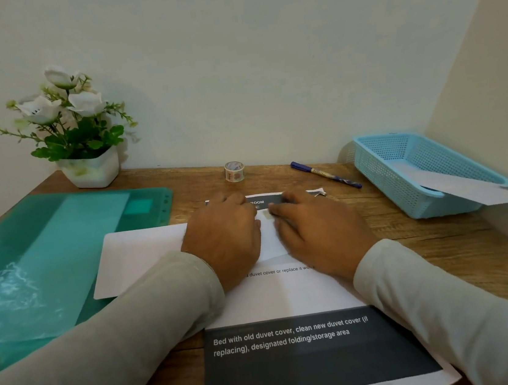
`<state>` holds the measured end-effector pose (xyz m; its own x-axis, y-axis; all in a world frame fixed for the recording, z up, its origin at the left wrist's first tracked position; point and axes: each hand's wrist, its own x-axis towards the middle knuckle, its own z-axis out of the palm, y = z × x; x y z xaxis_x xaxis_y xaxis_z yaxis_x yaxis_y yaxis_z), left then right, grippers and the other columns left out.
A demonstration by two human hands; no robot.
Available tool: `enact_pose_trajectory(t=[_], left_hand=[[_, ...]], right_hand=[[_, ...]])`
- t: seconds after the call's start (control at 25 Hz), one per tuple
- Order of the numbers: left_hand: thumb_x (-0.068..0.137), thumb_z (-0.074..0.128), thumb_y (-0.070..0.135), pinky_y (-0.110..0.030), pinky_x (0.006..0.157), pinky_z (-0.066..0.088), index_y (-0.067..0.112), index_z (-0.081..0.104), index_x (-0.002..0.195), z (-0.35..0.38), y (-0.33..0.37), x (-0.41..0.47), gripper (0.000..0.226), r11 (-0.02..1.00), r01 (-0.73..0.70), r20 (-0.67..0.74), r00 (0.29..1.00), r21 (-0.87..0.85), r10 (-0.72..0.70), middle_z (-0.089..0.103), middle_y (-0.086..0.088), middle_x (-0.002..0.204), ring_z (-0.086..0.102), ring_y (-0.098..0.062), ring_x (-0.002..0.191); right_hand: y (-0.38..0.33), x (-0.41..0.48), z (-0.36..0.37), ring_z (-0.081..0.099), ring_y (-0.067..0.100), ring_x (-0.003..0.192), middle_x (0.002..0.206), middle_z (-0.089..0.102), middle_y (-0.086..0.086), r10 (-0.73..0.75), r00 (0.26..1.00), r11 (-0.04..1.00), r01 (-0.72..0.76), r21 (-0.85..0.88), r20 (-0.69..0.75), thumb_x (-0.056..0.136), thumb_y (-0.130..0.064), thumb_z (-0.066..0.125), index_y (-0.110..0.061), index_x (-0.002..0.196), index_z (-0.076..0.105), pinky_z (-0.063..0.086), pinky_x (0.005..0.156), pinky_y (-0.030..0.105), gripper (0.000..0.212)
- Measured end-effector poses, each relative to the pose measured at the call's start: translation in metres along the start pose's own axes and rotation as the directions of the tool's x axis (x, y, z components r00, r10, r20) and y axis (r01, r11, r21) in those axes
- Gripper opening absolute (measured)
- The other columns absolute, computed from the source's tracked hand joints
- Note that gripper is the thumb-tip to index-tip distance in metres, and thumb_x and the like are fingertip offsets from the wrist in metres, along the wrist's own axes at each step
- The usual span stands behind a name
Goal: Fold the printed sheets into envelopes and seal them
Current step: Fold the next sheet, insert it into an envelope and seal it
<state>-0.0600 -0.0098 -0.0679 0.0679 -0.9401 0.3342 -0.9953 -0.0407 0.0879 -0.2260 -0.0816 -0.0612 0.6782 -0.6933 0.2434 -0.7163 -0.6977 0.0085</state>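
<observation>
While atop one sheet [291, 296], left hand [226, 237], right hand [318, 232].

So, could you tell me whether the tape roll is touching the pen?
Apart. The head view shows bare desk between the tape roll and the pen.

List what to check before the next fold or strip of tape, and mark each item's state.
1. Left hand steadies the paper: ok, it presses on the white sheet.
2. Right hand steadies it too: ok, it presses beside the left.
3. Fold edges line up: cannot tell, both hands cover them.
4. Tape roll is ready: ok, it stands untouched at the back of the desk.
5. Pen is off the paper: ok, it lies apart.
6. Blue basket has room: ok, one paper lies in it, overhanging the near rim.
</observation>
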Motion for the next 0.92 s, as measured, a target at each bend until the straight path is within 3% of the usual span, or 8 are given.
enact_pose_trajectory(t=[0.16,0.36,0.44,0.52,0.64,0.72,0.8,0.92], left_hand=[[0.101,0.036,0.038,-0.041,0.096,0.045,0.02,0.061,0.125,-0.004,0.001,0.002,0.039,0.999,0.002,0.018,1.0,0.043,-0.003,0.058,0.0,0.125,0.049,-0.023,0.116],[0.099,0.041,0.045,-0.037,0.096,0.044,0.023,0.06,0.127,-0.006,-0.007,0.005,0.04,0.998,-0.053,0.023,0.998,0.03,0.052,0.057,0.001,0.126,0.05,-0.021,0.117],[0.093,0.049,0.058,-0.036,0.095,0.044,0.028,0.059,0.128,-0.016,-0.019,0.014,0.046,0.996,-0.088,0.125,0.988,-0.025,0.091,0.056,0.006,0.126,0.05,-0.017,0.117],[0.082,0.055,0.073,-0.035,0.095,0.046,0.034,0.055,0.131,-0.035,-0.033,0.023,0.063,0.996,-0.088,0.329,0.94,-0.026,0.091,0.054,0.011,0.126,0.05,-0.014,0.113],[0.067,0.065,0.081,-0.029,0.081,0.046,0.042,0.049,0.121,-0.055,-0.049,0.029,0.069,0.999,-0.043,0.509,0.86,0.028,0.023,0.051,0.019,0.107,0.051,-0.005,0.093],[0.063,0.074,0.075,-0.024,0.072,0.043,0.043,0.048,0.111,-0.055,-0.057,0.03,0.064,1.0,0.013,0.524,0.851,-0.028,0.004,0.052,0.02,0.1,0.051,-0.001,0.086],[0.066,0.081,0.063,-0.022,0.066,0.042,0.04,0.055,0.106,-0.049,-0.064,0.031,0.053,0.985,0.044,0.495,0.868,-0.165,0.044,0.058,0.015,0.094,0.055,-0.003,0.081],[0.077,0.083,0.035,-0.021,0.065,0.045,0.035,0.068,0.096,-0.041,-0.069,0.031,0.025,0.889,0.067,0.388,0.913,-0.453,0.129,0.062,0.013,0.08,0.056,0.0,0.066]], right_hand=[[0.003,-0.009,-0.007,0.058,0.018,0.123,0.155,0.041,-0.007,0.0,0.999,1.0,0.001,-0.024,0.041,0.106,-0.054,0.031,-0.034,0.143,0.055,0.054,0.088,0.034,0.048],[-0.001,-0.01,-0.008,0.055,0.018,0.128,0.159,0.04,-0.009,-0.081,0.997,0.996,0.08,0.048,0.014,0.107,-0.047,0.035,-0.037,0.142,0.056,0.051,0.093,0.033,0.042],[0.003,-0.007,-0.007,0.05,0.017,0.135,0.16,0.039,-0.011,-0.069,0.996,0.991,0.062,0.115,0.05,0.106,-0.048,0.038,-0.038,0.146,0.052,0.047,0.099,0.034,0.043],[0.008,-0.005,-0.006,0.045,0.017,0.141,0.161,0.038,-0.013,-0.037,0.994,0.981,0.018,0.193,0.099,0.102,-0.056,0.043,-0.04,0.147,0.05,0.045,0.108,0.038,0.049],[0.011,-0.005,-0.003,0.042,0.016,0.143,0.161,0.035,-0.017,-0.027,0.994,0.966,-0.002,0.26,0.107,0.089,-0.075,0.047,-0.045,0.15,0.042,0.043,0.111,0.044,0.068],[0.013,-0.005,-0.001,0.046,0.01,0.136,0.158,0.038,-0.021,0.002,0.997,0.942,-0.03,0.334,0.083,0.084,-0.075,0.058,-0.044,0.154,0.034,0.045,0.107,0.04,0.08],[0.018,-0.004,0.002,0.053,0.004,0.111,0.15,0.046,-0.023,0.072,0.996,0.893,-0.087,0.441,0.051,0.08,-0.069,0.07,-0.044,0.154,0.033,0.048,0.096,0.034,0.087],[0.022,-0.003,0.007,0.052,0.005,0.074,0.129,0.062,-0.02,0.162,0.987,0.665,-0.093,0.741,-0.022,0.08,-0.051,0.081,-0.044,0.146,0.047,0.052,0.072,0.032,0.075]])
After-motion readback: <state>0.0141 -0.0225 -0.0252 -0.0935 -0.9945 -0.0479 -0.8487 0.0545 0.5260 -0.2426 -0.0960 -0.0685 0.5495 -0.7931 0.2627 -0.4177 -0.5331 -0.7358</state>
